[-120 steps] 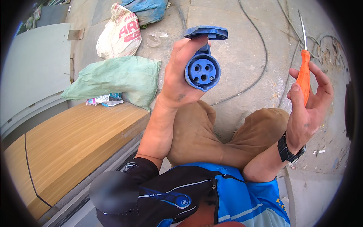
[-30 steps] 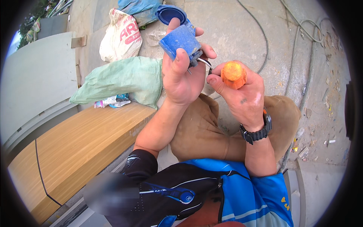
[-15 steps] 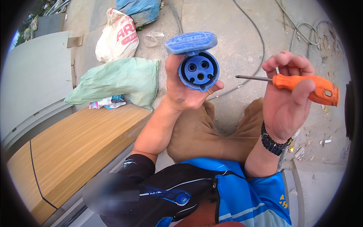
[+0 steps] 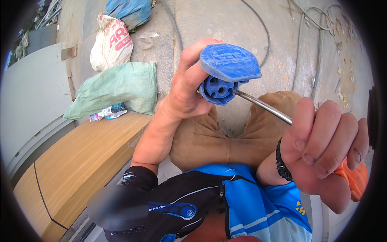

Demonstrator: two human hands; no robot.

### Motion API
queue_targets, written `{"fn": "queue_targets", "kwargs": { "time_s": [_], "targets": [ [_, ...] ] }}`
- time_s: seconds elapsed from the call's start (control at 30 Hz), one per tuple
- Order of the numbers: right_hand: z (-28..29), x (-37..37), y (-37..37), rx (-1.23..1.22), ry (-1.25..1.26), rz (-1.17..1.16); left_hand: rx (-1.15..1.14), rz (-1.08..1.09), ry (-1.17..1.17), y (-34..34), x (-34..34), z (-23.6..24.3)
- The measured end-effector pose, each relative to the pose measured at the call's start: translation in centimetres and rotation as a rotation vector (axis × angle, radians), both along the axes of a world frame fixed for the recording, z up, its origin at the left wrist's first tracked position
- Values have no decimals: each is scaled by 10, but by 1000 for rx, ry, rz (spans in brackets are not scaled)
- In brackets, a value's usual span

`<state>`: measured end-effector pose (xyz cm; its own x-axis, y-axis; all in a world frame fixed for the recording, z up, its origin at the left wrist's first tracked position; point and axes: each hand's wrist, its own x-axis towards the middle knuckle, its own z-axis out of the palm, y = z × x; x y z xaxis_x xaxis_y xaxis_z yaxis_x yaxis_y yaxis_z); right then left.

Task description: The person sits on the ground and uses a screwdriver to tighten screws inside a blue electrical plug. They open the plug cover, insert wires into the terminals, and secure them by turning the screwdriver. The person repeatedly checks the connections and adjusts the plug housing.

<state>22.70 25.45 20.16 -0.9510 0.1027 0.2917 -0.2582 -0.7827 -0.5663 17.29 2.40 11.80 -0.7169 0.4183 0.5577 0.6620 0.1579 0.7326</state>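
Up in front of me, my left hand (image 4: 182, 89) grips a blue round industrial socket connector (image 4: 214, 96). Its hinged blue lid (image 4: 230, 63) is raised and hides part of the socket face, where several holes show. My right hand (image 4: 322, 141) is wrapped round a screwdriver (image 4: 266, 108) with an orange handle, which shows below and behind the fingers. The metal shank points left and its tip meets the right side of the socket face, at or in a small hole there; how deep it sits cannot be seen.
A wood-grain panel or bench (image 4: 80, 151) lies to my left. Beyond it are a green woven sack (image 4: 117, 86), a white sack (image 4: 112, 42) and a blue bag (image 4: 131, 12). Grey cables (image 4: 268, 38) run over the concrete floor (image 4: 217, 20), which has litter at the right.
My right hand has turned over and closed fully round the handle, bringing the screwdriver tip to the socket. My left hand has tilted the connector, and its lid has shifted right.
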Motion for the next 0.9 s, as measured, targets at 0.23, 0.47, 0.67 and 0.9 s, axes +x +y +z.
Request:
{"fn": "queue_targets", "kwargs": {
  "time_s": [0.23, 0.47, 0.67, 0.9],
  "targets": [
    [-8, -6, -4, 113, 74, 94, 90, 21, -417, 2, 11, 4],
    [1, -5, -8, 168, 76, 108, 52, -47, -51, 7, 5, -3],
    [2, 7, -3, 177, 50, 54, -135, -45, 174, 0, -6, 4],
    [0, 7, -10, 175, 41, 37, -155, -65, 180, -4, -5, 6]
  ]
}}
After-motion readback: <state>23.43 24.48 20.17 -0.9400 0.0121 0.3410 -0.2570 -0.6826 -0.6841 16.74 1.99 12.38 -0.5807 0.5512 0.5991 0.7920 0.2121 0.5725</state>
